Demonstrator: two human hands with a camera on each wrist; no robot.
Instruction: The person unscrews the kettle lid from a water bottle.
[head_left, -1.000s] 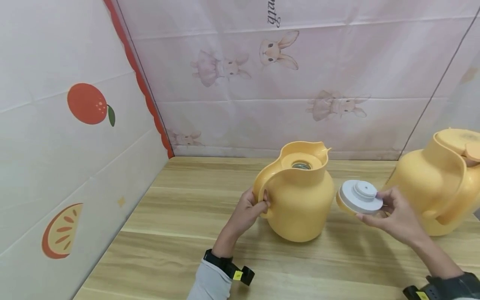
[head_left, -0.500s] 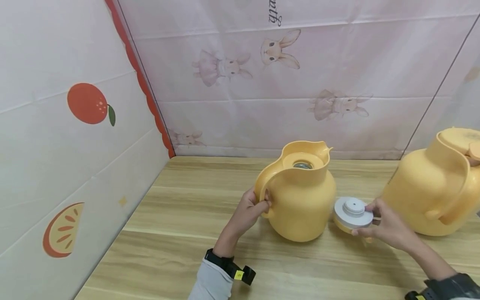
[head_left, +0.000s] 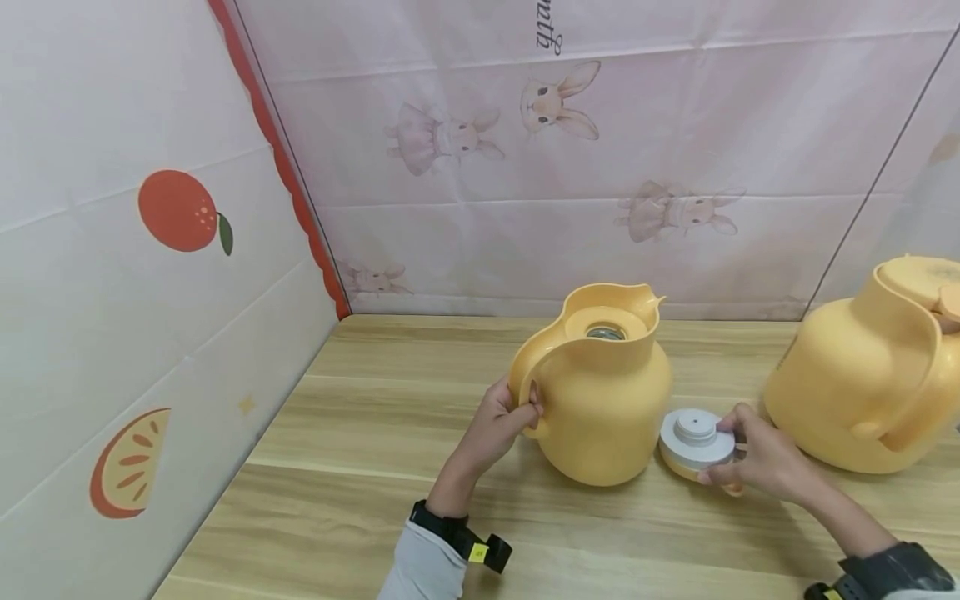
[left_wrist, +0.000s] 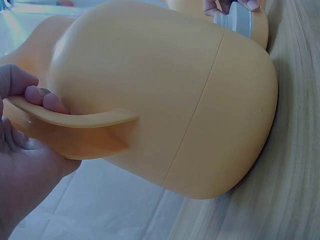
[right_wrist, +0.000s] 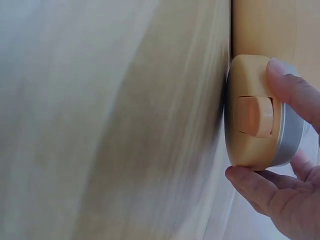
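Observation:
A yellow jug [head_left: 606, 398] stands upright and uncapped on the wooden table [head_left: 360, 467]. My left hand [head_left: 501, 417] grips its curved handle [left_wrist: 75, 120], fingers curled through the loop. Just right of the jug, my right hand [head_left: 750, 462] holds the jug's lid [head_left: 693, 440], turned white underside up, low at the table surface. In the right wrist view the lid [right_wrist: 255, 117] shows its yellow rim and an orange button, pinched between my fingertips [right_wrist: 285, 85] and thumb. The left wrist view shows the jug's body [left_wrist: 165, 95] close up.
A second yellow jug [head_left: 870, 375] with its lid on stands at the far right. Patterned cloth walls close off the left side [head_left: 135, 250] and the back [head_left: 600, 158]. Bare wood lies left of and in front of my hands.
My right hand has lowered the lid from beside the jug's shoulder down to the table next to the jug's base. The left hand has kept its grip on the handle.

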